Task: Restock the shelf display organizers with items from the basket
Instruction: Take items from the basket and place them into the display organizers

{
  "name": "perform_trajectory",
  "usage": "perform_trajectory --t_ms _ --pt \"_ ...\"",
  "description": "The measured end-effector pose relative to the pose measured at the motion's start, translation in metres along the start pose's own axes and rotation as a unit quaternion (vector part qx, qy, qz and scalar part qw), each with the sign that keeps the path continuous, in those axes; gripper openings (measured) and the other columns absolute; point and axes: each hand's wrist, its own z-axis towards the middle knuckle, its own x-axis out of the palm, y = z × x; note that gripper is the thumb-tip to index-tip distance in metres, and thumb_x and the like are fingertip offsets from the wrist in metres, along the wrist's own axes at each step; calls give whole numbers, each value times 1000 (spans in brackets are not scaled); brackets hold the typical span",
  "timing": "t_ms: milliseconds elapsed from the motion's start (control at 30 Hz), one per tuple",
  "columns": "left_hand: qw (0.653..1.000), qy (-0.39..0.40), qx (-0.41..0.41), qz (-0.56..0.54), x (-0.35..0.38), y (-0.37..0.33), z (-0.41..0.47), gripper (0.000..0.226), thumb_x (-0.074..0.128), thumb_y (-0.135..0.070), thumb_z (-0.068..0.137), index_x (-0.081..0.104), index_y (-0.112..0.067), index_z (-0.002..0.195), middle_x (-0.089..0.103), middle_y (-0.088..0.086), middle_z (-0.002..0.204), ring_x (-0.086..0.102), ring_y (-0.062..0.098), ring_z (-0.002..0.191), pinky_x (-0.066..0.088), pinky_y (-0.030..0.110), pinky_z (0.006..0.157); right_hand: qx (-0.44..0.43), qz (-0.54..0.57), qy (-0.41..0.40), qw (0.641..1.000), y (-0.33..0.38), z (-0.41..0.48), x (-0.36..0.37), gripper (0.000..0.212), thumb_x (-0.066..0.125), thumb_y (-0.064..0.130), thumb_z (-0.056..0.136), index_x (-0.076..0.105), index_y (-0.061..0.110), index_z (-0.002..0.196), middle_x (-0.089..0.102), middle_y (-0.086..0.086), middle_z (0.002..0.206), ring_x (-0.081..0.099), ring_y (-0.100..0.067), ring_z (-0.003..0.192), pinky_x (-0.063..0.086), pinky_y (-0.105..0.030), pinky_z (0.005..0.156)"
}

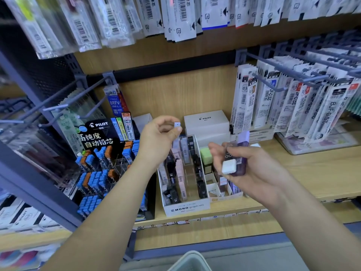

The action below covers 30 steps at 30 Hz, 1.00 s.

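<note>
My left hand (158, 137) pinches a small white-capped lead case (177, 124) above the white MONO graph MG organizer (185, 208). That organizer stands on the wooden shelf and holds several black, pink and grey lead cases in rows. My right hand (244, 169) grips a few cases, a purple one (241, 151) and one with a white square end (229, 166), just right of the organizer. The pale basket (190, 262) shows only its rim at the bottom edge.
A black PILOT tiered display (101, 169) with blue and orange lead cases stands left of the organizer. White PILOT boxes (207, 124) sit behind it. A green block (206, 155) and small white trays lie to the right. Refill packs hang on metal hooks (289, 81) overhead.
</note>
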Motion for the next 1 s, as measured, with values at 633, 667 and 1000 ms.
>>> perform_trajectory --t_ms 633,667,1000 --pt "995 -15 11 94 4 29 18 13 71 -18 85 62 -27 85 68 -5 71 60 11 61 54 35 70 -27 -143 -57 988 -2 -5 -2 17 50 11 99 65 6 105 76 -10 87 72 -19 64 48 -19 40" --pt "995 -15 16 100 3 29 18 15 72 -17 84 62 -28 84 68 -5 73 60 10 61 54 34 70 -26 -146 -57 987 -2 -5 -2 17 50 11 99 65 6 105 76 -10 86 72 -19 64 48 -19 40" --pt "990 24 43 134 -1 19 11 20 73 -15 83 61 -31 79 69 -3 78 67 11 72 54 26 69 -29 -171 -66 983 -1 -5 -5 17 54 11 97 70 8 94 69 -10 80 70 -20 64 41 -17 35"
